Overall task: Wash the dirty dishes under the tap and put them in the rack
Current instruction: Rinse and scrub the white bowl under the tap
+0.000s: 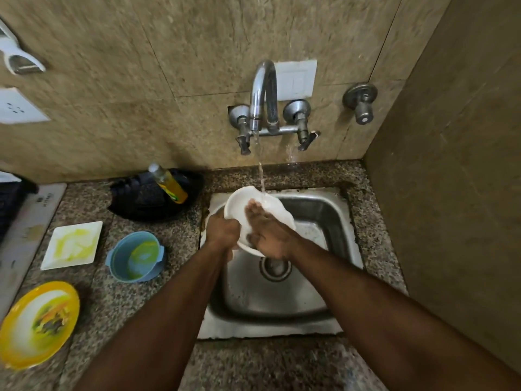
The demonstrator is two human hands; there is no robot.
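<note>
A black tray sits at the back edge of the speckled counter, a bottle of yellow liquid lying in it. On the wall are 2 white switch plates and 1 spare valve.

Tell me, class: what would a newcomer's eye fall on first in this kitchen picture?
First, the white bowl held over the steel sink under running water from the tap: the left hand grips its rim, the right hand lies flat inside. Next, the food-smeared yellow plate, blue bowl and square white plate on the counter to the left.
</note>
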